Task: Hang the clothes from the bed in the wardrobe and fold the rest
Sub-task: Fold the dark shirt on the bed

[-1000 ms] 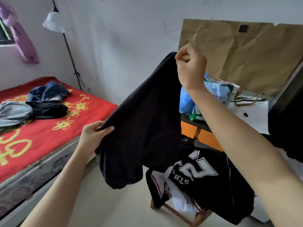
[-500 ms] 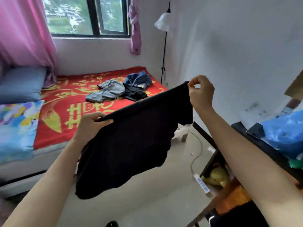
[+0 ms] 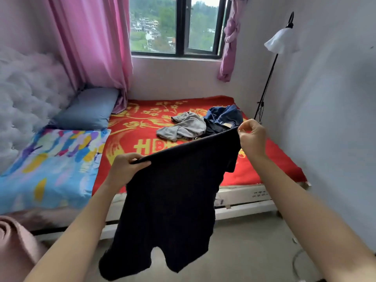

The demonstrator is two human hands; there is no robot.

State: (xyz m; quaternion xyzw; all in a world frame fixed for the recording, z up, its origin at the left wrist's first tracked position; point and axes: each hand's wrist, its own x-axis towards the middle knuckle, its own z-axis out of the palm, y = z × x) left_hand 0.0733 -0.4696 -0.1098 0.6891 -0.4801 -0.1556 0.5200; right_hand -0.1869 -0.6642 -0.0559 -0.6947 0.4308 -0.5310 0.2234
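Red and gold blanket covers the bed point(image 3: 274, 165), which fills the middle of my view under the window point(image 3: 177, 27). A pink curtain point(image 3: 91, 47) hangs down on the left beside a white tufted headboard point(image 3: 24, 94).

Next in size is the black garment point(image 3: 173, 210) I am holding up. It hangs in the air in front of the bed's near edge, its top hem stretched between both hands and sloping up toward the right, its lower part dangling over the floor. I cannot tell what kind of garment it is.

A bright multicoloured quilt point(image 3: 50, 163) lies on the left part of the bed, with a blue pillow point(image 3: 87, 108) behind it against the headboard.

Far across the blanket, a crumpled grey garment point(image 3: 183, 127) touches a heap of blue jeans point(image 3: 223, 117); something dark lies under the jeans, partly hidden by the hem I hold.

A floor lamp point(image 3: 281, 41) with a white shade stands by the right wall.

My left hand point(image 3: 124, 169) grasps the lower end of the hem, fingers curled over the cloth. My right hand point(image 3: 253, 139) pinches the higher end between thumb and fingertips, above the blanket.
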